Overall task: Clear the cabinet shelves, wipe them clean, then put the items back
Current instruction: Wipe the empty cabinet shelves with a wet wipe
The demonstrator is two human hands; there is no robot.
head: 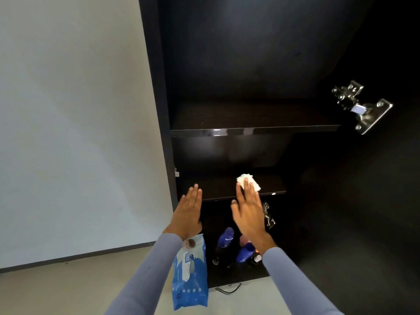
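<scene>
The dark cabinet stands open, with an upper shelf (254,130) and a lower shelf (218,189). My right hand (247,210) lies flat with straight fingers and presses a white wipe (247,181) onto the lower shelf near its front edge. My left hand (187,212) hovers at that shelf's left end with its fingers straight. A blue pack of wipes (190,271) hangs down from under its palm, and the thumb seems to pinch the pack's top. Both shelves look bare apart from the wipe.
Blue bottles (225,238) and small dark items stand on the cabinet floor (227,278) under my hands. Metal hinges (361,108) stick out on the right side, with a smaller hinge (268,214) lower down. A white wall (75,133) is to the left.
</scene>
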